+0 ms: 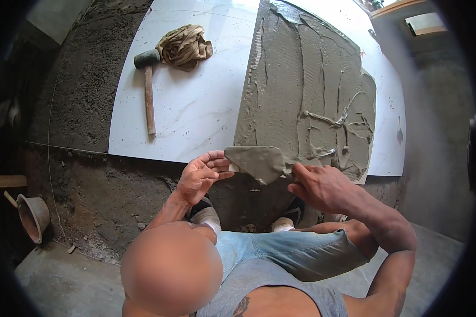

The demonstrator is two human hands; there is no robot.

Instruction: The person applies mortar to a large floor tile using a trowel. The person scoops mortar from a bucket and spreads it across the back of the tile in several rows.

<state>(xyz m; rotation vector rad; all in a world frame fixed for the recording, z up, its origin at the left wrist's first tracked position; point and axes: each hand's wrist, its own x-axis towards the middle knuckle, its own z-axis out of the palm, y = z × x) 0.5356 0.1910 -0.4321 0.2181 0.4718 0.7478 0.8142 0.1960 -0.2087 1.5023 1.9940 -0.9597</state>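
My right hand [322, 186] grips the handle of a trowel [256, 162], whose blade is coated with grey mortar and points left. Beside the blade's left end is my left hand [203, 177], its fingers stretched toward the blade and slightly apart. Whether those fingertips touch the metal I cannot tell. Just beyond the trowel lies a slab [312, 79] spread with wet grey mortar, marked by long ridges and a few rough lumps near its close right corner.
Left of the mortar is a white marbled tile [195, 116] bearing a rubber mallet [149, 95] and a crumpled brown cloth [185, 47]. Another white tile [388, 116] borders it at right. A bucket [34, 217] stands at lower left. A string [49, 119] crosses the dark rough bed [84, 79].
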